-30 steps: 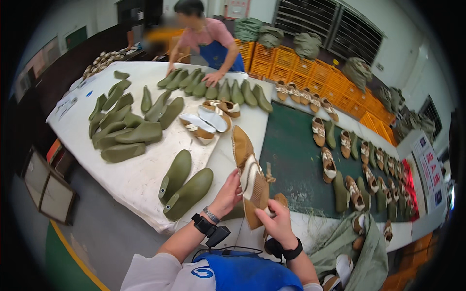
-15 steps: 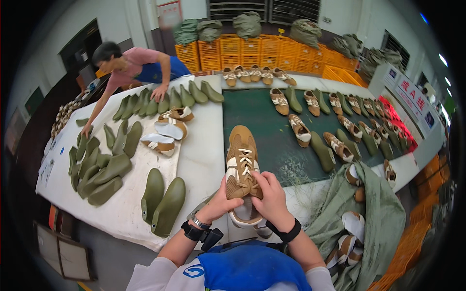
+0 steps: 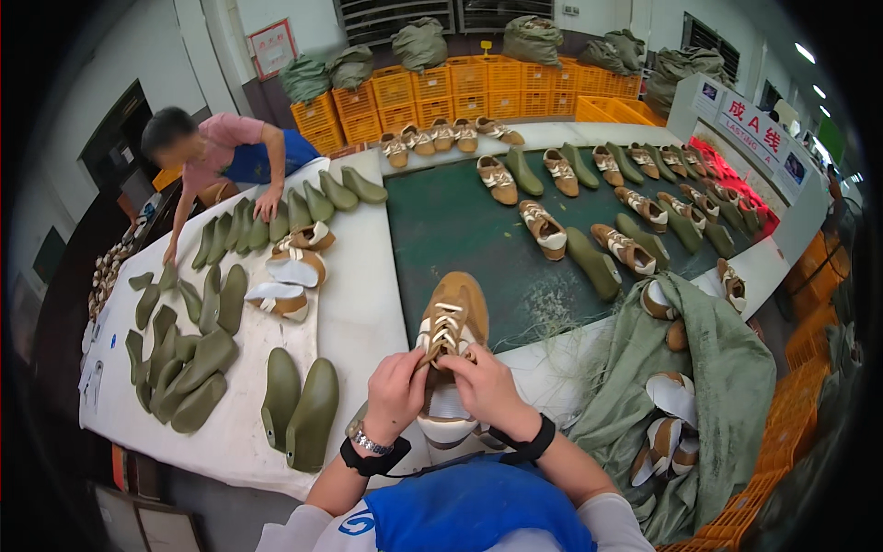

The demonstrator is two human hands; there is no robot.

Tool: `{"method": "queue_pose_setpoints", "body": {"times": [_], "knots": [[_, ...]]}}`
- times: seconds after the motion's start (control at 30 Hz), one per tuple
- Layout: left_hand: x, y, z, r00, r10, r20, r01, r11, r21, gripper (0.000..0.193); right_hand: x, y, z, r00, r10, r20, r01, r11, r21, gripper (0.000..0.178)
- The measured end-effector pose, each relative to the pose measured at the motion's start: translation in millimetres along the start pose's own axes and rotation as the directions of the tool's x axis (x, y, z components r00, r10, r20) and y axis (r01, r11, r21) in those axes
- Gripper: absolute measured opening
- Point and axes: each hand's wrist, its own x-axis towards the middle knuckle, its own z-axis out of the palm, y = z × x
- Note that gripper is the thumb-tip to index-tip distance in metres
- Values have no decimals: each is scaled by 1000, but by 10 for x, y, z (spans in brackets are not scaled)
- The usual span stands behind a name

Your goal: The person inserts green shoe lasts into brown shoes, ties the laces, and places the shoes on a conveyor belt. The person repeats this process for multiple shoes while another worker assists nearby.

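A tan and white sneaker (image 3: 467, 308) with white laces is in front of me at the table's near edge, toe pointing away. My left hand (image 3: 395, 394) grips the left side of its opening, fingers closed by the top of the laces. On the other side my right hand (image 3: 489, 391) pinches the upper near the tongue. Between the hands the pale insole shows through the shoe's opening. Left of my left hand, two large green shoe lasts (image 3: 311, 414) stand side by side on the white table (image 3: 354, 304).
A co-worker (image 3: 221, 161) reaches over more green lasts (image 3: 202, 363) at the left. Sneakers and lasts line the green conveyor belt (image 3: 441, 221). A green sack (image 3: 598, 414) holding sneakers lies at my right, beside orange crates (image 3: 768, 460). Crates and sacks line the back.
The sneaker has tipped downward and its opening now faces me more. Both hands have shifted up to the lace end of the opening. My view has turned slightly right.
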Motion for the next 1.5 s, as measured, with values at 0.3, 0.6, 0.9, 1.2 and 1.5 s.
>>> {"method": "queue_pose_setpoints", "body": {"times": [0.3,0.6,0.9,1.2,1.5], "knots": [[184,34,-21,965,83,251,-42,985,-165,35,-51,122,-211,998,-54,-44,64,963,263,25],[180,218,59,945,144,293,-141,990,-32,28,-121,352,-77,951,213,-224,-104,903,416,44],[58,15,-102,969,170,179,-176,984,20,32,-110,183,-222,987,62,-146,-29,975,221,40],[-302,-309,-284,976,-134,172,132,991,24,49,-298,53,76,894,-96,437,113,994,-13,33],[-1561,-1291,-549,595,-602,532,361,792,493,57,-458,647,-549,906,422,31,-423,898,119,30]]}}
